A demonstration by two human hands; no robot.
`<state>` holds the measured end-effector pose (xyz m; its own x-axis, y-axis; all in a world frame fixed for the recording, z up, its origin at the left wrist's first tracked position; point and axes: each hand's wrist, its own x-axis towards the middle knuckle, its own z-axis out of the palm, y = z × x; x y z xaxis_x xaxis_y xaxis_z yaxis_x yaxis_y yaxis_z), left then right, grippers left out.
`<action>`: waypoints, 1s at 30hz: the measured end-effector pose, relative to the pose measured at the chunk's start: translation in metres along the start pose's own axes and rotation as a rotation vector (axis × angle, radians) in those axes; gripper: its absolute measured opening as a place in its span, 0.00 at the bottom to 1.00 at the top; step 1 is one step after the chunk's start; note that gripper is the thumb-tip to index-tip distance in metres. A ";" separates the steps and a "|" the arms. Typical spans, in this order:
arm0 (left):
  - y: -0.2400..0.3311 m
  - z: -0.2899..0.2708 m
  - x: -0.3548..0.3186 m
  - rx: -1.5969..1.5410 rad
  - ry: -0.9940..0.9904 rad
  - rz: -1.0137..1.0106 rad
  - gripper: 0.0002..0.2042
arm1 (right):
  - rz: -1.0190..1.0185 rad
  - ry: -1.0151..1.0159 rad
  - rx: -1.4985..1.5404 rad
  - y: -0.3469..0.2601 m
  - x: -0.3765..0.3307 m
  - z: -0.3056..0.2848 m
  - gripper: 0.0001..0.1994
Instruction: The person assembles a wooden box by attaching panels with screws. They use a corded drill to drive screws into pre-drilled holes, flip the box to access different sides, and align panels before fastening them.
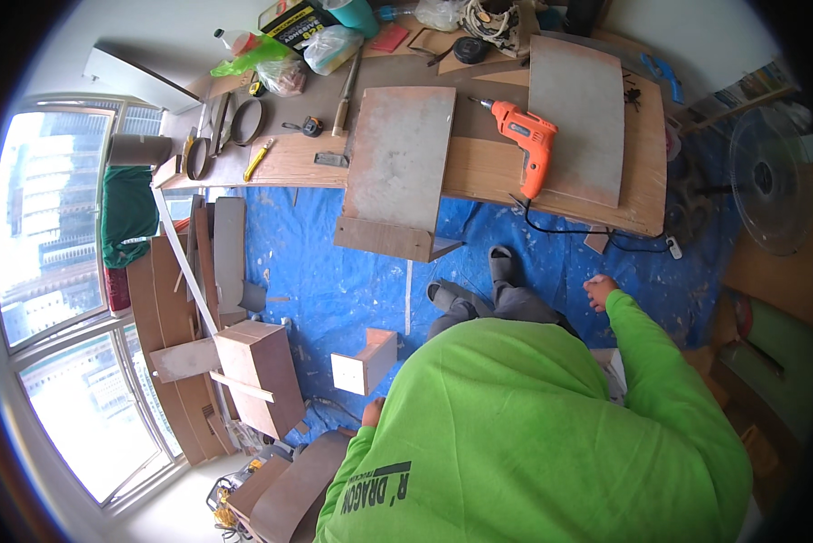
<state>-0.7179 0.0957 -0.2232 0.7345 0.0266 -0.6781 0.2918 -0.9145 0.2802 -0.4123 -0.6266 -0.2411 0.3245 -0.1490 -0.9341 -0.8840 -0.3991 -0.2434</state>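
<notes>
I look down over my green long-sleeved shirt toward a blue tarp [334, 281] on the floor. My right hand [599, 291] hangs out to the right above the tarp, fingers curled, with nothing in it. My left hand [371, 413] shows only a little past the sleeve; its fingers are hidden. It is close to a small open wooden box [366, 360] standing on the tarp. My feet in grey sandals [501, 264] point at a wooden workbench [479, 172].
On the bench lie an orange corded drill [529, 141], two grey boards [397, 158] [576, 118], a tape measure [312, 126], hand tools and bags. A larger wooden box [260, 364] and stacked boards stand left by the windows. A floor fan [773, 181] is at right.
</notes>
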 end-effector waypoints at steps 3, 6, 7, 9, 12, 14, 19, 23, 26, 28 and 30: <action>0.022 -0.010 0.020 -0.030 0.035 0.041 0.17 | 0.004 0.003 -0.028 0.003 0.007 -0.006 0.17; 0.041 -0.023 0.033 -0.047 0.093 -0.025 0.19 | -0.021 -0.015 -0.041 -0.007 0.007 -0.002 0.18; 0.051 -0.029 0.038 -0.066 0.104 -0.036 0.19 | -0.028 -0.012 -0.043 -0.009 0.005 -0.001 0.18; 0.074 -0.044 0.040 -0.106 0.124 -0.062 0.20 | -0.037 -0.013 -0.031 -0.012 0.002 0.001 0.18; 0.090 -0.064 0.034 -0.124 0.172 -0.087 0.20 | -0.052 -0.036 -0.028 -0.017 0.001 0.008 0.18; 0.138 -0.092 0.029 -0.254 0.220 -0.075 0.19 | -0.033 -0.009 -0.027 -0.008 0.001 0.002 0.18; 0.134 -0.099 0.017 -0.462 0.228 -0.208 0.16 | -0.019 -0.018 -0.009 -0.001 0.006 0.006 0.18; 0.086 -0.064 0.007 -0.666 0.126 -0.229 0.16 | -0.021 -0.009 0.050 -0.005 0.002 0.011 0.22; 0.075 -0.051 0.014 -0.517 0.022 -0.197 0.18 | 0.006 0.012 -0.007 -0.006 0.000 0.004 0.28; 0.081 -0.049 0.018 -0.401 -0.013 -0.192 0.19 | 0.025 0.027 -0.083 -0.010 -0.008 0.000 0.32; 0.084 -0.049 0.018 -0.380 -0.023 -0.167 0.19 | 0.034 0.051 -0.137 -0.027 -0.026 0.004 0.33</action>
<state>-0.6501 0.0394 -0.1788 0.6453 0.1487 -0.7493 0.6141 -0.6844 0.3930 -0.3980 -0.6088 -0.2113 0.3155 -0.2091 -0.9256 -0.8416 -0.5123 -0.1711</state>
